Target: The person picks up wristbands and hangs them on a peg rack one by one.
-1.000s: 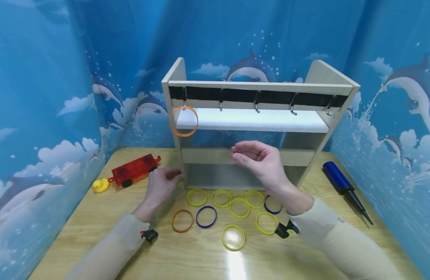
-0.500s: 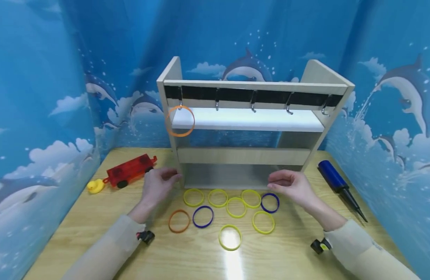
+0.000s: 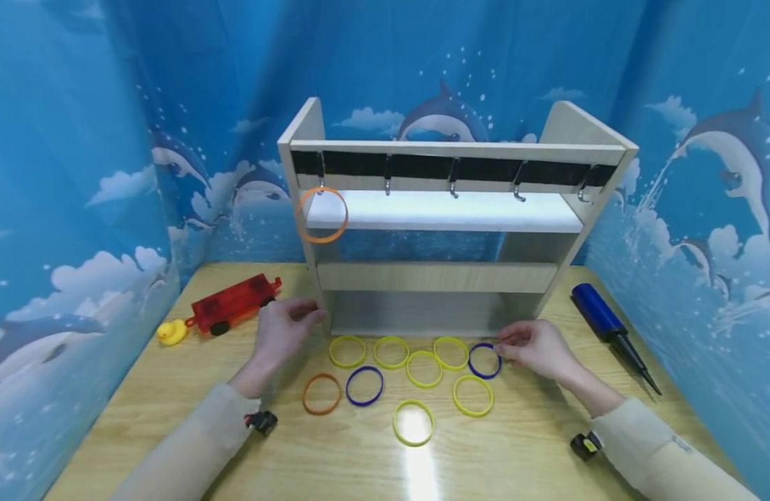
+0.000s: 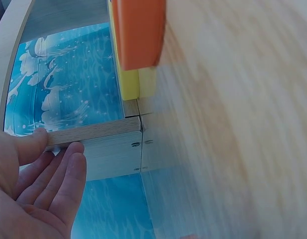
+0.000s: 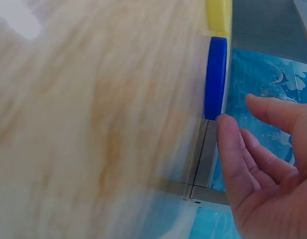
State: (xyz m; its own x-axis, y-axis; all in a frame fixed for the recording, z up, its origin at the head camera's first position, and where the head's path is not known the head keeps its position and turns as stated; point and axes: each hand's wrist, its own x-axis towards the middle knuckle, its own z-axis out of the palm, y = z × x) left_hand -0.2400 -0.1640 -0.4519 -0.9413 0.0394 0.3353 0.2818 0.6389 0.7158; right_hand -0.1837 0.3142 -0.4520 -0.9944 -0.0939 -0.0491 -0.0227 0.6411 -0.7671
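Observation:
My right hand [image 3: 538, 348] is at the right-hand blue ring [image 5: 216, 79], which lies flat on the table before the shelf. In the right wrist view one fingertip reaches the ring's end, while the thumb stands apart from it. My left hand [image 3: 283, 327] keeps its fingertips at the lower left side of the wooden shelf [image 3: 435, 277], fingers loosely extended and nothing in the palm. An orange ring [image 3: 322, 241] hangs from the leftmost metal hook. Another orange ring [image 3: 322, 413], a second blue ring [image 3: 364, 404] and several yellow rings [image 3: 413, 444] lie on the table.
Several more hooks [image 3: 454, 188] line the shelf's black strip, bare of rings. At left stands a red toy wagon [image 3: 231, 303] with a yellow duck [image 3: 172, 332]. A blue hand pump [image 3: 601, 316] lies at right. Dolphin-print curtains [image 3: 385, 56] enclose the table.
My right hand has come down and to the right from in front of the shelf to the right-hand blue ring. My left hand has stayed by the shelf's side.

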